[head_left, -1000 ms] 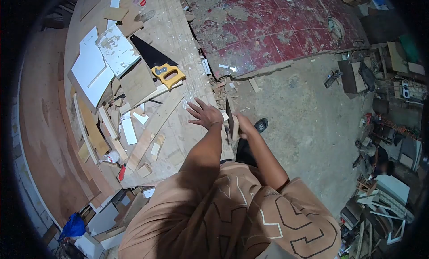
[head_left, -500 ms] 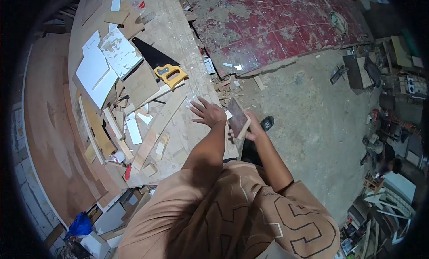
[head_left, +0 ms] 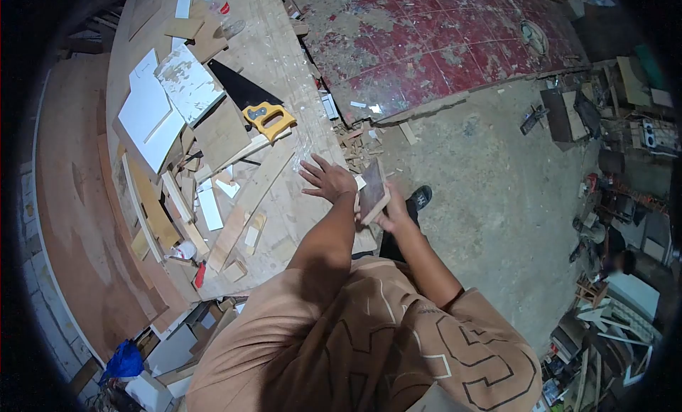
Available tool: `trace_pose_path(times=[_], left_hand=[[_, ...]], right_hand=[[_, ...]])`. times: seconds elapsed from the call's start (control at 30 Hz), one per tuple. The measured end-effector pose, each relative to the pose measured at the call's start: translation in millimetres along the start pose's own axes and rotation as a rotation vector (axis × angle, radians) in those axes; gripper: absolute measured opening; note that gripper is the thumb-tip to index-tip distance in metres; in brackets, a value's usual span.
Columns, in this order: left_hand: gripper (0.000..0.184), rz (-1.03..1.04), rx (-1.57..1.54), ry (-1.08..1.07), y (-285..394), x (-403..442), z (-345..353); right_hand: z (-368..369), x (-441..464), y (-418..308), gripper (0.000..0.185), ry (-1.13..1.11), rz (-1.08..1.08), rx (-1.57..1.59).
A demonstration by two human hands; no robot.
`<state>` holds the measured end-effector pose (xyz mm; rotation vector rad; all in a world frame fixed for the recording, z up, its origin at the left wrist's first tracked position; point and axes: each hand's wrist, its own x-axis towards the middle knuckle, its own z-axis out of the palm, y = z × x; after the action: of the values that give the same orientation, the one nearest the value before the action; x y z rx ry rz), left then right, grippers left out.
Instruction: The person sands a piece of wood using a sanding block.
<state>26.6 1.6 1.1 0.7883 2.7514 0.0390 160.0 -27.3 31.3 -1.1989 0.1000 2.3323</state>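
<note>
My left hand (head_left: 328, 180) lies on the wooden workbench (head_left: 288, 192) near its right edge, fingers spread and palm down. Beside it, my right hand (head_left: 396, 209) grips a flat wooden block (head_left: 374, 193) with a dark brown face and pale edges, held tilted at the bench edge. A small white piece (head_left: 361, 182) shows between my left wrist and the block; what holds it, I cannot tell. Above my left hand on the bench rests a hand saw (head_left: 270, 121) with a yellow handle and black blade.
Boards, white panels (head_left: 145, 117) and several wood offcuts (head_left: 234, 245) cover the left part of the bench. A clear plastic bottle (head_left: 226, 28) lies at the far end. Scraps litter the concrete floor (head_left: 483, 170) beside the red tiled area (head_left: 440, 42). Clutter lines the right side.
My right hand has shifted slightly left and down with the wooden block, which now stands more steeply. My left hand has stayed in place on the bench.
</note>
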Motion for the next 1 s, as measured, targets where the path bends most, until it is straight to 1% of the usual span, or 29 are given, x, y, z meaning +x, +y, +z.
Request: trace_pose_path(times=[0.1,0.17,0.23,0.27,0.37,0.4,0.43,0.5,0.53,0.57,0.63,0.77,0.83,0.87,0.93,1.0], left_hand=[[0.066,0.003,-0.005,0.014,-1,-1,3],[0.066,0.002,0.002,0.009,-1,-1,2],[0.066,0.002,0.01,0.002,1,0,0],[0.066,0.008,0.022,-0.01,-1,0,-1],[0.066,0.008,0.018,-0.01,-1,-1,-1],[0.066,0.01,0.016,-0.01,-1,0,-1],[0.065,0.006,0.021,-0.011,-1,1,0],[0.065,-0.003,0.024,-0.018,-2,1,2],[0.066,0.007,0.016,0.0,-3,0,3],[0.066,0.019,0.006,0.019,-3,0,4],[0.066,0.01,0.005,0.0,-2,-1,1],[0.068,0.007,-0.008,-0.018,-2,0,-2],[0.068,0.009,0.001,-0.019,-1,-3,-5],[0.068,0.004,0.008,-0.017,0,-1,-7],[0.068,0.011,-0.004,0.004,-2,0,-3],[0.069,0.012,-0.021,0.022,-2,-2,1]], right_hand=[[44,-58,-6,0.065,0.005,-0.02,-0.016],[41,-49,-6,0.064,0.003,-0.017,-0.024],[33,-20,-10,0.062,0.044,-0.018,0.161],[13,6,-8,0.063,-0.041,-0.007,0.189],[-3,28,-6,0.063,-0.037,0.011,0.274],[5,14,-9,0.061,-0.005,0.019,0.2],[12,0,-12,0.061,-0.004,0.018,0.199],[25,-26,-19,0.059,-0.024,0.009,0.093],[32,-40,-24,0.058,-0.05,0.017,0.092],[31,-40,-25,0.058,-0.046,0.018,0.088],[30,-32,-26,0.057,-0.046,-0.05,0.114],[13,9,-24,0.056,0.022,-0.018,0.142],[10,14,-25,0.058,0.071,0.03,-0.068],[7,14,-26,0.058,0.067,0.028,-0.068],[12,-8,-24,0.053,0.106,0.105,-0.446],[27,-33,-24,0.05,0.128,0.078,-0.458]])
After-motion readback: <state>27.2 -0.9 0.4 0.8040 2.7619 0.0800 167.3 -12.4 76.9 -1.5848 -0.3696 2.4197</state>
